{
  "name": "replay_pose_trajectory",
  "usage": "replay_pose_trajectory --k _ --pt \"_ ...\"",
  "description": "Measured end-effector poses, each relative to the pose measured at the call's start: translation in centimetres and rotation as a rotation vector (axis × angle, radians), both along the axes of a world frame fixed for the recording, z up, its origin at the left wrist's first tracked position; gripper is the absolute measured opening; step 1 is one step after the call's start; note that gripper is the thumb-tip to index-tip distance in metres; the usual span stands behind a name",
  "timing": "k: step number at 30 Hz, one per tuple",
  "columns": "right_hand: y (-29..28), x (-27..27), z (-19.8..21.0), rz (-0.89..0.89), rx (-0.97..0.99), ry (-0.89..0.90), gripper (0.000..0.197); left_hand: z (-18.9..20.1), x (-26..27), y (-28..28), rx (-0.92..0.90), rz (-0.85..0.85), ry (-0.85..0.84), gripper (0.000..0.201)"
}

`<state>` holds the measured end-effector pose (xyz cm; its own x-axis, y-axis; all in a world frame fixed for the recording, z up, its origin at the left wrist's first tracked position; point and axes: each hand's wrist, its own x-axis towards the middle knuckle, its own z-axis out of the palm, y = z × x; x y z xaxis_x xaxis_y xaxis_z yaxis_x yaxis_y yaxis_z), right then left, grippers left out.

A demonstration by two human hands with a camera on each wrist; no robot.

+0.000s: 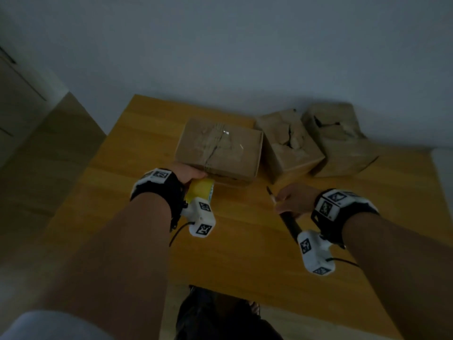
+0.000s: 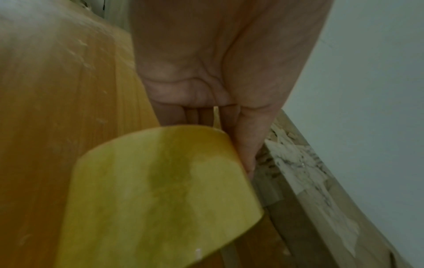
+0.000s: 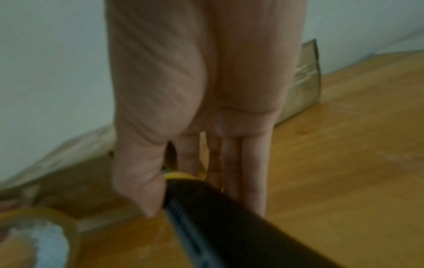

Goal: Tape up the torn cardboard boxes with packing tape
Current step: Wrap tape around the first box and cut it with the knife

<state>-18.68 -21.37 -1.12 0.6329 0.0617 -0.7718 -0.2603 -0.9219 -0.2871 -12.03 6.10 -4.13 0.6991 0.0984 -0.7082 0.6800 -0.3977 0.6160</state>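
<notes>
Three brown cardboard boxes stand on the wooden table. The left box has clear tape across its torn top. The middle box and the right box have ragged open tears. My left hand grips a yellowish tape roll against the near edge of the left box. In the left wrist view its fingers curl round the roll beside the box. My right hand holds a black-handled utility knife, blade pointing toward the boxes. The thumb presses on the handle.
A pale wall rises right behind the boxes. The table's left edge drops to the floor beside a cabinet. The table's front edge runs above my legs. Bare wood lies between my two hands.
</notes>
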Motion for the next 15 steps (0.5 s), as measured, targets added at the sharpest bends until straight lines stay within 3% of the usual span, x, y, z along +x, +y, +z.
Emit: replay_pose_trajectory --k 2,4,5,8,11,15 --pt "1.7 0.7 2.1 -0.005 0.073 0.009 0.020 0.5 -0.3 -0.1 0.015 0.000 0.005 0.065" --pt "3.3 1.8 3.6 0.044 0.107 -0.057 0.017 0.7 0.0 -0.2 -0.003 -0.049 0.055 0.077" --pt "4.1 2.4 4.2 0.094 0.110 -0.116 0.025 0.2 0.4 -0.1 0.010 -0.080 0.094 0.081" --pt "6.6 3.5 5.8 0.127 0.167 -0.225 0.042 -0.5 0.8 -0.2 0.061 -0.135 0.130 0.068" --pt "9.2 4.5 6.0 0.119 0.253 -0.195 0.033 0.8 0.3 -0.5 0.082 -0.165 0.100 0.064" --pt "11.3 5.1 4.9 0.127 0.241 -0.233 0.039 0.7 0.2 -0.3 0.100 -0.179 0.061 0.060"
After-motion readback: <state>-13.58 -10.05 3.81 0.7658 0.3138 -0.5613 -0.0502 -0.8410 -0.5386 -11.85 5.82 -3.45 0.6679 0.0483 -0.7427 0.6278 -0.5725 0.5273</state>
